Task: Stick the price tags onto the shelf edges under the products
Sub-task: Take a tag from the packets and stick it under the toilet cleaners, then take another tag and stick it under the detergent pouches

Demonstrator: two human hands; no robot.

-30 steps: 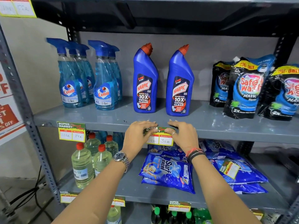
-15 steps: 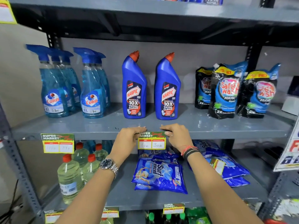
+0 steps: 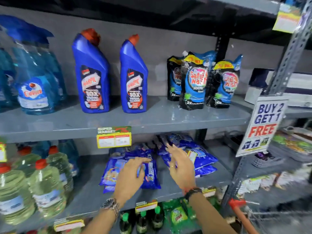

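A yellow and green price tag hangs on the grey shelf edge below two blue Harpic bottles. My left hand and my right hand are both below the tag, apart from it, in front of blue Surf packets on the lower shelf. Both hands have their fingers loosely spread and hold nothing. Black and blue Safe Wash pouches stand to the right on the same shelf, with no tag under them.
Blue Colin spray bottles stand at the left, pale green bottles below them. A "Buy 2 Get 1 Free" sign hangs on the right upright. More tags sit on the lower shelf edge. A red cart handle is at lower right.
Both hands have let go of the price tag and dropped down away from the shelf edge. The tag stays stuck there. The view has swung to the right.
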